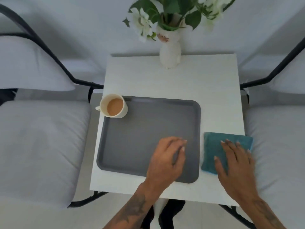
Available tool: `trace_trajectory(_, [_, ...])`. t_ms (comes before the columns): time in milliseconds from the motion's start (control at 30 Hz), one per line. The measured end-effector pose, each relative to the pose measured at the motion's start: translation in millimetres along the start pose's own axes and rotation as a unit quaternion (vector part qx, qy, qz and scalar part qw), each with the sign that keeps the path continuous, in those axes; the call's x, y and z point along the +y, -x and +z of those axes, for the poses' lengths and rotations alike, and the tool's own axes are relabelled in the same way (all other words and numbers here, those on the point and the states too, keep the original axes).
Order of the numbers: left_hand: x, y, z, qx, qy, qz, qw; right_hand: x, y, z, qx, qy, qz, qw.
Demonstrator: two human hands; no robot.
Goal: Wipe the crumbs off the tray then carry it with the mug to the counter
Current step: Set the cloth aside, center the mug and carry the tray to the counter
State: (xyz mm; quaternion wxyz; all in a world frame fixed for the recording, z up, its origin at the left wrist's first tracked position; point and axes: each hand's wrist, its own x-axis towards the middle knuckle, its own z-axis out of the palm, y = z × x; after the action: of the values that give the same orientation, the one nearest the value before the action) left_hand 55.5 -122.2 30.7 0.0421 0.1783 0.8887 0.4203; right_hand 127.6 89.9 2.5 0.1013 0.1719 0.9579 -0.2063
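Observation:
A grey rectangular tray (140, 138) lies on a small white table (173, 80). A cream mug (114, 105) with milky brown drink stands on the tray's far left corner, handle pointing left. My left hand (166, 159) hovers over the tray's near right part, fingers loosely curled, holding nothing. A folded teal cloth (212, 146) lies on the table just right of the tray, overhanging the table's right edge. My right hand (234, 161) rests flat on the cloth with fingers spread. No crumbs are visible on the tray.
A white vase (170, 53) with white flowers and green leaves stands at the table's far edge. Black-framed chairs with pale grey cushions (38, 146) flank the table on both sides, another cushion (277, 146) on the right.

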Motion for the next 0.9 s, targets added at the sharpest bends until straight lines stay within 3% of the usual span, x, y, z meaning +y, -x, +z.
trace_trajectory(100, [-41.1, 0.3, -96.2, 0.167, -0.004, -0.083, 0.982, -70.2, -24.9, -7.6, -0.018, -0.155, -0.054, 0.986])
trace_trajectory(167, [-76.8, -9.9, -152.8, 0.183, -0.038, -0.144, 0.972, -121.2, -46.0, -3.0, -0.064, -0.209, -0.09, 0.972])
trace_trajectory(300, [-144.8, -54.2, -211.0, -0.015, -0.151, -0.155, 0.976, -211.1, -90.8, 24.1, -0.14, -0.201, -0.146, 0.959])
trace_trajectory(467, [-189.6, -108.1, -207.4, -0.225, -0.216, -0.109, 0.944, -265.2, -129.7, 56.2, -0.18, -0.153, -0.143, 0.961])
trace_trajectory(567, [-200.7, -115.1, -195.7, -0.24, -0.172, -0.108, 0.949, -273.8, -141.0, 71.3, -0.174, -0.134, -0.157, 0.963])
trace_trajectory(700, [-203.1, -111.5, -190.6, -0.188, -0.083, -0.105, 0.973, -282.2, -142.3, 84.1, -0.155, -0.179, -0.152, 0.96])
trace_trajectory(900, [-183.0, -103.8, -192.7, -0.17, -0.053, -0.078, 0.981, -276.0, -130.3, 71.0, -0.119, -0.227, -0.153, 0.954])
